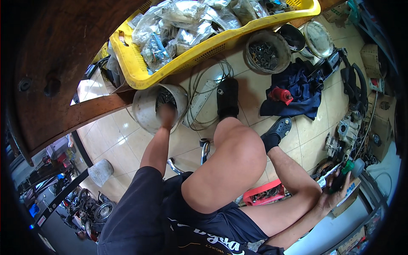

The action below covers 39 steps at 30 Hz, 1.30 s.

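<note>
A white bucket (149, 111) of small metal bits is reached into by the left hand (166, 115).

The bucket is set on the tiled floor (123, 148), tucked under the edge of a brown wooden bench (63, 63). The fingers of the left hand are hidden down inside it, so it cannot be told if anything is gripped. The right hand (335, 196) is seen far off to the side, wrapped around a dark tool with a green part (345, 171); its tip is hard to make out. A long yellow plastic basket (204, 49) stuffed with crinkly clear bags is cut off at the top. A round tub of dark rings (264, 53) and a crumpled blue cloth (297, 91) are seen farther out.
</note>
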Tool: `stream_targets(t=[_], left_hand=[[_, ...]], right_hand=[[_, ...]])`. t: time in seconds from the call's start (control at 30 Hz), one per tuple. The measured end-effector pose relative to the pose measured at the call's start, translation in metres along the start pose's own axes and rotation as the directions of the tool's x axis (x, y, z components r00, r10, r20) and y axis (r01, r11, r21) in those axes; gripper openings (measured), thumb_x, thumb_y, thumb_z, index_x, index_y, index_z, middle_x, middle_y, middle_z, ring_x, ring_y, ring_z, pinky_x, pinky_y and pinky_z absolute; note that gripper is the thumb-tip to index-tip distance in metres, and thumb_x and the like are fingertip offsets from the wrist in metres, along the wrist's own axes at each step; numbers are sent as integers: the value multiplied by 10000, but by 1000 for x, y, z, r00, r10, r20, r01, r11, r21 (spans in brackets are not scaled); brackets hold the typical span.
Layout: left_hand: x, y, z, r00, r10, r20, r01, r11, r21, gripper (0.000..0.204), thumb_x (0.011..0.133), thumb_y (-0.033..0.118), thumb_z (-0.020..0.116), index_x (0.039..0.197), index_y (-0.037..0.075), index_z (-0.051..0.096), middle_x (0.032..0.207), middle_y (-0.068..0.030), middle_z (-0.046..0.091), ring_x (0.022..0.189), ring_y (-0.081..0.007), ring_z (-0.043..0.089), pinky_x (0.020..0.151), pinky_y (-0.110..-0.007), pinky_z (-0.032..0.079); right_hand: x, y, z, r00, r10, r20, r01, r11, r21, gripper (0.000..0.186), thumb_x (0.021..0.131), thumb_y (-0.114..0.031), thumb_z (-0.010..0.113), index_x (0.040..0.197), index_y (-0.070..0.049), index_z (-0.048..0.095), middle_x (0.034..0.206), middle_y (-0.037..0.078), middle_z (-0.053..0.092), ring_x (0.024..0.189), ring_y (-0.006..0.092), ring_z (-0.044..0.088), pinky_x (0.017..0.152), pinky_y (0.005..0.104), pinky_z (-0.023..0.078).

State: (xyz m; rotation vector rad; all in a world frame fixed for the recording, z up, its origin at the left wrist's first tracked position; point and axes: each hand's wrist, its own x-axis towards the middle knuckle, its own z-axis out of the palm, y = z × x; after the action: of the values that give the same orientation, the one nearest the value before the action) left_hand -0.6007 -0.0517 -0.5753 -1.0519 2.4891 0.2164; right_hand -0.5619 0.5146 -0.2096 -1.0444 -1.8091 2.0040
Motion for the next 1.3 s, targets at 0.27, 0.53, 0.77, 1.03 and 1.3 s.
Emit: stream_targets(t=[0.27, 0.53, 0.77, 1.03, 1.3], left_hand=[[5, -5, -1, 997, -9, -72, -4, 984, -180, 358, 755, 320, 602, 875, -1, 705, 941, -263, 669, 918, -396, 658, 836, -437, 522], [34, 12, -50, 912, 247, 327, -293, 951, 100, 333, 750, 280, 599, 885, 0, 719, 945, -244, 673, 943, -365, 661, 811, -414, 530], [-123, 101, -111, 682, 605, 411, -711, 680, 178, 230, 750, 228, 606, 852, 30, 668, 814, -160, 680, 750, -346, 668, 710, -443, 542], [-50, 110, 47, 847, 530, 32, -531, 842, 97, 546, 744, 208, 647, 1200, -10, 441, 1204, -248, 479, 1092, -402, 523, 884, -444, 482], [-29, 132, 69, 968, 252, -6, -250, 963, 98, 557, 740, 284, 695, 1159, 22, 437, 1156, -211, 507, 1041, -397, 573, 844, -431, 508]], right_hand=[[-1, 2, 2, 1000, 1, -12, -2, 1000, -8, 273, 982, -290, 504, 1092, -48, 566, 798, 41, 584, 575, 68, 465, 464, 187, 312], [-18, -13, 13, 990, 30, -134, -47, 992, -121, 310, 935, -352, 563, 1051, -65, 580, 792, 22, 593, 586, 71, 473, 480, 192, 308], [-28, -14, 36, 949, 70, -306, -135, 971, -199, 318, 844, -399, 675, 906, -88, 655, 793, 27, 645, 604, 133, 555, 509, 250, 407], [-22, 5, 13, 978, 157, -138, -175, 977, -125, 368, 945, -372, 544, 1135, -57, 545, 822, 17, 563, 643, 57, 462, 509, 180, 294], [-32, 1, 29, 943, 71, -325, -118, 985, -126, 340, 950, -335, 546, 1107, -34, 534, 800, 28, 556, 574, 65, 425, 492, 194, 288]])
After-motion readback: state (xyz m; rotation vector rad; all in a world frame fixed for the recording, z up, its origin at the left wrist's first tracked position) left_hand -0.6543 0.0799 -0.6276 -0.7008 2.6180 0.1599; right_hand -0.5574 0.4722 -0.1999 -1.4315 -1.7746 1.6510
